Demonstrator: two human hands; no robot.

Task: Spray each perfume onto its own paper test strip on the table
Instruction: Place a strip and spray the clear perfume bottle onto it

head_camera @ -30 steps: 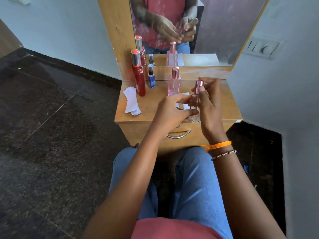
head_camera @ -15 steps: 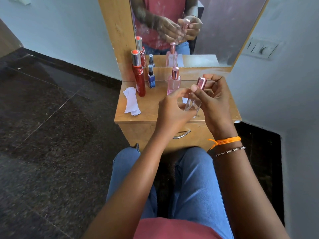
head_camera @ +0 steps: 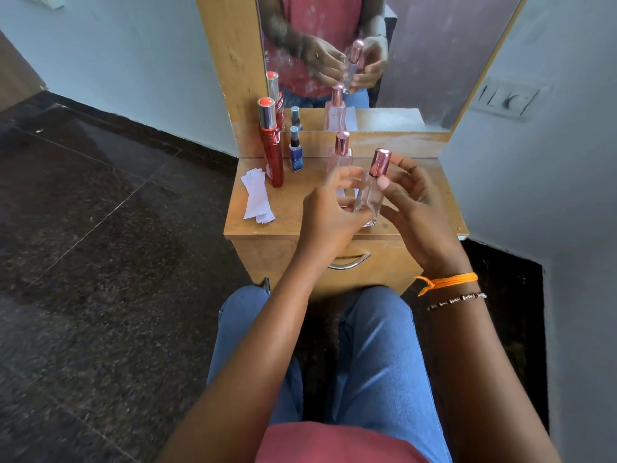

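Head view: clear bottle (head_camera: 369,200) with rose cap (head_camera: 380,162) held above table (head_camera: 430,208), tilted, cap up; right hand (head_camera: 414,208) wraps fingers round it, thumb on shoulder; left hand (head_camera: 329,215) pinches lower body from other side; paper strips (head_camera: 257,198) lie at table's left edge, well apart from bottle; red bottle (head_camera: 272,145), small blue bottle (head_camera: 295,152), pink bottle (head_camera: 340,153) stand at back by mirror (head_camera: 434,61); one strip edge peeks behind left fingers

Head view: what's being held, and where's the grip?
A clear perfume bottle with its pink cap on. Both the left hand and the right hand grip its glass body, below the cap.
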